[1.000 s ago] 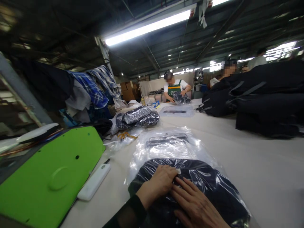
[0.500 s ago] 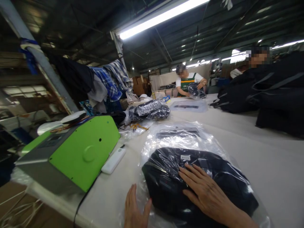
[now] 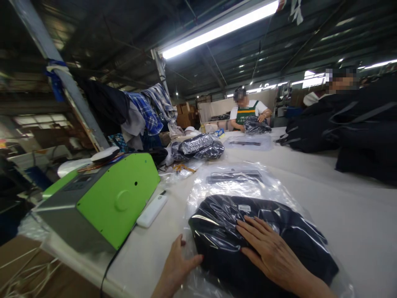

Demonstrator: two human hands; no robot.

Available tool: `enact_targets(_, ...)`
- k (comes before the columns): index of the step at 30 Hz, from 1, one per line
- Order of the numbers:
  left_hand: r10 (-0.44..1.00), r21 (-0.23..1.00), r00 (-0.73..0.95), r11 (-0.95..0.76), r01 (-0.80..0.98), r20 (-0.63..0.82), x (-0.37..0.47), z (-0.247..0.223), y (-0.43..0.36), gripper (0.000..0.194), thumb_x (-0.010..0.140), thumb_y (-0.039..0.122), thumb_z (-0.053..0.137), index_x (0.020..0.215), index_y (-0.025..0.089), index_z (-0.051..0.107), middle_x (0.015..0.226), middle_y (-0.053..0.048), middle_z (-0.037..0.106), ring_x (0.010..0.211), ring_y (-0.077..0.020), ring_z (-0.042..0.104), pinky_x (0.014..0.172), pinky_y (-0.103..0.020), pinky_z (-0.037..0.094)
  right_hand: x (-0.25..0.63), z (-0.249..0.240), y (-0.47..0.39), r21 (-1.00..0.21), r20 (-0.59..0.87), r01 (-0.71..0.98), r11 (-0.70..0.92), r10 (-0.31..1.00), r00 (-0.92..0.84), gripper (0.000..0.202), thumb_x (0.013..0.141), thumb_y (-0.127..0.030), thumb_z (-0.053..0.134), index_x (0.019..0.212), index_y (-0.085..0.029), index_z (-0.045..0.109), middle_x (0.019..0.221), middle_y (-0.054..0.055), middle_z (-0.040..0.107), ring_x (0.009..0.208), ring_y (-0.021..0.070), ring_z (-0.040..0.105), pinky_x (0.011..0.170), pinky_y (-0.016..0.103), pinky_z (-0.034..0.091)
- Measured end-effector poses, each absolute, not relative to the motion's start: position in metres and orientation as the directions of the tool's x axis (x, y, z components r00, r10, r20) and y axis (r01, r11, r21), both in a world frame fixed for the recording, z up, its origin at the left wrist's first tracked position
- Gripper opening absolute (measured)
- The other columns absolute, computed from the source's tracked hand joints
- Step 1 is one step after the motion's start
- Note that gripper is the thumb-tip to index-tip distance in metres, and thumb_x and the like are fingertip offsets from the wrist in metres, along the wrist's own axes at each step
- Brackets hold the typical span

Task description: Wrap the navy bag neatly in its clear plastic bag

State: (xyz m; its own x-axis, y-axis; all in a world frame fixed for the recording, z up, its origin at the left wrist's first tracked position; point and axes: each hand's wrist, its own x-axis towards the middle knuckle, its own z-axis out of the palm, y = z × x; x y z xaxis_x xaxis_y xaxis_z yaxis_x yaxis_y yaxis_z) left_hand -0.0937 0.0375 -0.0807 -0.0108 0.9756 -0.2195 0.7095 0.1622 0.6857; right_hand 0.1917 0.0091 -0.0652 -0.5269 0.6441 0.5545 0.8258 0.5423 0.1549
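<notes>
A dark, folded fabric item lies in a clear plastic bag on the table in front of me. A small white label shows near its upper edge. My right hand rests flat on the item through the plastic, its fingers stretched out. At the near left edge of the plastic bag is my left hand, thumb and fingers apart. Its thumb tip touches the plastic beside the dark fabric. The fabric's lower part is partly hidden by my right hand and forearm.
A green and grey machine stands at left, with a white power bank beside it. Further back lie wrapped dark items and a flat plastic bag. A co-worker handles a wrapped item. Black bags are heaped at right.
My left hand has turned, its fingers curling inward and its thumb reaching the plastic's edge. My right hand stays flat on the item. The whole view has shifted slightly.
</notes>
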Motion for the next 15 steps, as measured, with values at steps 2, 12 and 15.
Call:
enact_targets(2,0.973,0.684,-0.032,0.183,0.706,-0.228,-0.096,-0.082,0.042,0.108,0.053,0.056,0.061,0.136,-0.004,0.025,0.131,-0.024,0.045,0.122,-0.0327,0.044,0.104,-0.038,0.035,0.192,-0.066,0.010,0.129,0.566,0.825,0.550,0.642,-0.517,0.042,0.089,-0.030,0.053,0.129,-0.018,0.049,0.131,0.005,0.055,0.121,0.0241,0.049,0.096,0.046,0.050)
enact_targets(12,0.926,0.680,-0.057,0.315,0.662,-0.374,-0.099,-0.090,0.053,0.095,0.048,0.059,0.066,0.122,0.006,0.039,0.126,-0.024,0.049,0.084,-0.0288,0.063,0.056,-0.031,0.050,0.200,-0.057,-0.002,0.099,0.735,0.819,0.565,0.514,-0.443,0.040,0.087,-0.024,0.054,0.125,-0.014,0.049,0.122,0.008,0.060,0.123,0.0234,0.047,0.109,0.049,0.029)
enact_targets(15,0.929,0.669,-0.034,0.290,0.684,-0.368,-0.101,-0.091,0.049,0.086,0.047,0.057,0.069,0.114,0.010,0.044,0.117,-0.019,0.056,0.080,-0.0263,0.063,0.056,-0.029,0.049,0.213,-0.064,-0.022,0.019,0.817,0.894,0.448,0.509,-0.272,0.043,0.085,-0.020,0.054,0.127,-0.017,0.048,0.124,0.010,0.058,0.124,0.0259,0.046,0.111,0.051,0.023)
